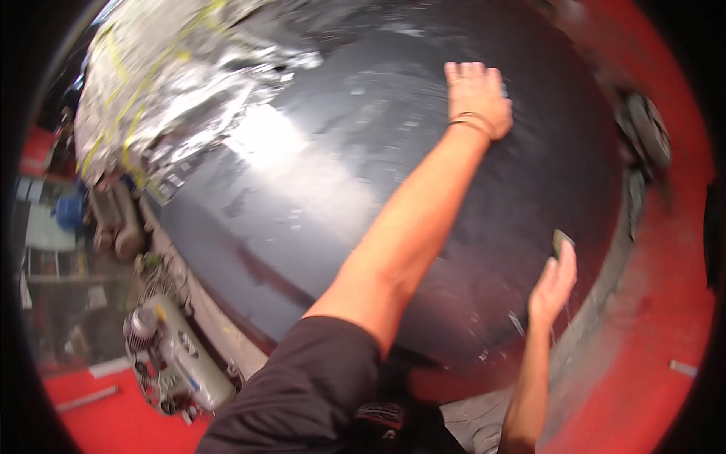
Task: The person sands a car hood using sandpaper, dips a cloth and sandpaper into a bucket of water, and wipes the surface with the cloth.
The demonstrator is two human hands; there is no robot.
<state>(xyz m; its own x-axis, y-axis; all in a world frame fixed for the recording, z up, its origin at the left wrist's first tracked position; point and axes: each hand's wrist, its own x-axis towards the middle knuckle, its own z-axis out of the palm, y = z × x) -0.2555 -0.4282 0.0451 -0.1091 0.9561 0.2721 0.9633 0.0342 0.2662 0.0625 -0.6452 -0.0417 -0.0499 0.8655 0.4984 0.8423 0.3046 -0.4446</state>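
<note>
Left hand (479, 98) flat, fingers nearly together, palm down on dark panel (325, 250). Right hand (553, 291) nearer the body, narrow, gripping small pad (558, 240) at its fingertips; contact with panel unclear. Panel spreads beneath and leftward of both, crinkled foil (219, 98) at far left.

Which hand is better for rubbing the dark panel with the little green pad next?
Probably the right hand: the green pad is at its fingertips. The left hand is stretched far out, palm down on the dark panel.
</note>
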